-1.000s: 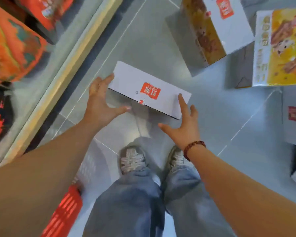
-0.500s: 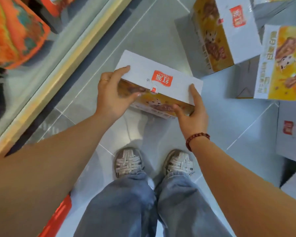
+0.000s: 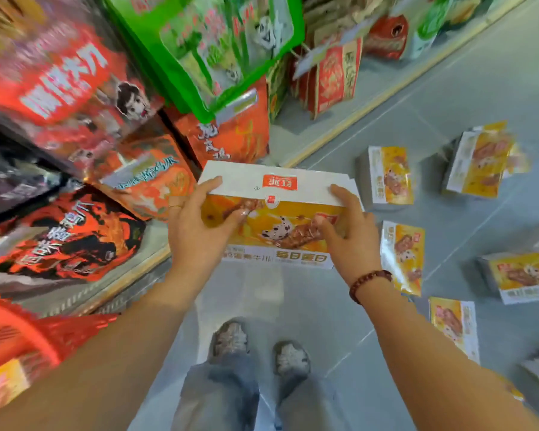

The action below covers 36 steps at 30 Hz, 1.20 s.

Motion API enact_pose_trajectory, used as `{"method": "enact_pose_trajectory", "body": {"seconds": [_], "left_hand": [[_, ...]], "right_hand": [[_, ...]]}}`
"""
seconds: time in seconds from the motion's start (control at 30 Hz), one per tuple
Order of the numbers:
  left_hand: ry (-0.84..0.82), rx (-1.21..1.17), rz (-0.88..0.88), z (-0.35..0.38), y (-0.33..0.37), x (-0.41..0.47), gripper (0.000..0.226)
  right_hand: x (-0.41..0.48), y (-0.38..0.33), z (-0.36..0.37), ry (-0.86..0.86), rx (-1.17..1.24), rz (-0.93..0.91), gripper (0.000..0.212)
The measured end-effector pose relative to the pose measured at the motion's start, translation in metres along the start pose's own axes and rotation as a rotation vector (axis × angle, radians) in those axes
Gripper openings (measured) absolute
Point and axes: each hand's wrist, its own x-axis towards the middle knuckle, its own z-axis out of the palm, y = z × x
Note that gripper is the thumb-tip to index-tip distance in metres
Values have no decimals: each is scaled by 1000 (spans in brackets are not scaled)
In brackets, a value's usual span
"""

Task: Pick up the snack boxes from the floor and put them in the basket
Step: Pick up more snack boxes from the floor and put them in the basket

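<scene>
Head view blurs the shelf bags (image 3: 75,237) left of the left fingers. The red basket (image 3: 19,337) below that forearm is smeared and cut off by the frame edge, and a yellow shape inside it cannot be made out. The left hand (image 3: 196,231) and right hand (image 3: 349,234) grip the held snack box (image 3: 277,209) by its two ends, fingers curled over the white top and thumbs on the printed face; its far side is hidden. Right of the right fingers, other snack boxes (image 3: 389,175) lie scattered on the floor (image 3: 448,88), some cut off at the frame edge. Bare floor shows beneath the fingers, around the shoes (image 3: 231,340).
</scene>
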Motion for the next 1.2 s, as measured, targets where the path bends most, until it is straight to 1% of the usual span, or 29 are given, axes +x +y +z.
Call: {"method": "enact_pose_trajectory", "body": {"seconds": [0.13, 0.23, 0.33, 0.43, 0.47, 0.57, 0.67, 0.77, 0.87, 1.0, 1.07, 1.2], "left_hand": [[141, 71, 30, -85, 71, -31, 62], [257, 180, 75, -149, 111, -62, 66], [383, 187, 13, -210, 129, -95, 68], [548, 228, -21, -266, 135, -131, 64], [591, 251, -40, -283, 132, -142, 64], [672, 328, -168, -333, 112, -173, 69], [749, 401, -268, -380, 85, -206, 78], [801, 476, -396, -416, 53, -238, 86], [826, 524, -511, -440, 10, -260, 89], [839, 421, -818, -447, -25, -283, 83], [850, 368, -912, -440, -39, -294, 83], [905, 286, -1039, -417, -71, -305, 85]], "right_hand": [[-20, -98, -46, -49, -65, -138, 46], [-42, -159, -63, -39, -135, -285, 45], [-73, -215, -63, 13, -160, -447, 45], [-108, -266, -48, -23, -120, -597, 43], [-117, -282, -38, -55, -105, -636, 42], [-146, -328, 2, -144, -138, -744, 46], [-179, -369, 52, -294, -164, -844, 55], [-213, -396, 102, -433, -226, -939, 67], [-245, -410, 154, -541, -263, -1022, 70], [-276, -412, 211, -688, -366, -1106, 80], [-289, -408, 230, -787, -424, -1133, 86], [-297, -402, 268, -964, -553, -1197, 92]]}}
